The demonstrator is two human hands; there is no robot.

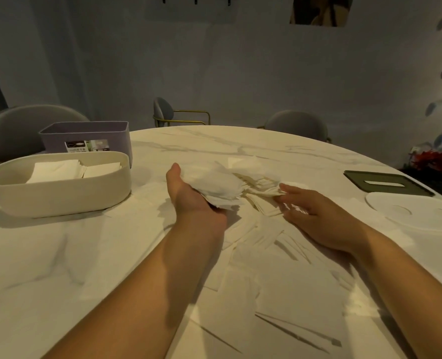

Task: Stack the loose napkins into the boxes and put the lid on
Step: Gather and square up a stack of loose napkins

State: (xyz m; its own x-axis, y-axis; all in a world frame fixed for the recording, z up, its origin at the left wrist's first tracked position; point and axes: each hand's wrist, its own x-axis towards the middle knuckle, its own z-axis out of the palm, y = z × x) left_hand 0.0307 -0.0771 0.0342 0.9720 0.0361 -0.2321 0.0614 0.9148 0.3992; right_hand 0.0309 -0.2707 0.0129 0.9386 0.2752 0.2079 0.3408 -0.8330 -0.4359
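- Showing a printed label (87, 146) on the front of the lilac box (85, 133), just behind the cream box (59, 198); writing on it being too small and blurred to read.
- Sitting inside the cream box: two flat piles of stacked napkins (56, 171), side by side, their near edges being hidden by the box wall.
- Cupping a thick, ragged wad of napkins (214, 189) palm-up in the left hand (188, 198), right of the cream box; fingers lying under the paper and being hidden by it, thumb sticking up at the far side.
- Reaching in with the right hand (315, 216), farther right of the cream box, fingertips (283, 189) touching the heap just beside the wad; fingers being loosely spread, pinching or merely touching being impossible to tell through the blur.
- Lying scattered on the marbled surface (46, 268), right of the cream box and nearer the viewer: loose napkins (253, 255), overlapping, white on white, hard to count, partly being covered by both forearms.
- Lying flat far right of the cream box: a dark green lid (385, 183) with a pale slot and, just nearer, a white lid (417, 211).
- Standing behind the cream box, beyond the surface: grey chairs (33, 125), partly being hidden.
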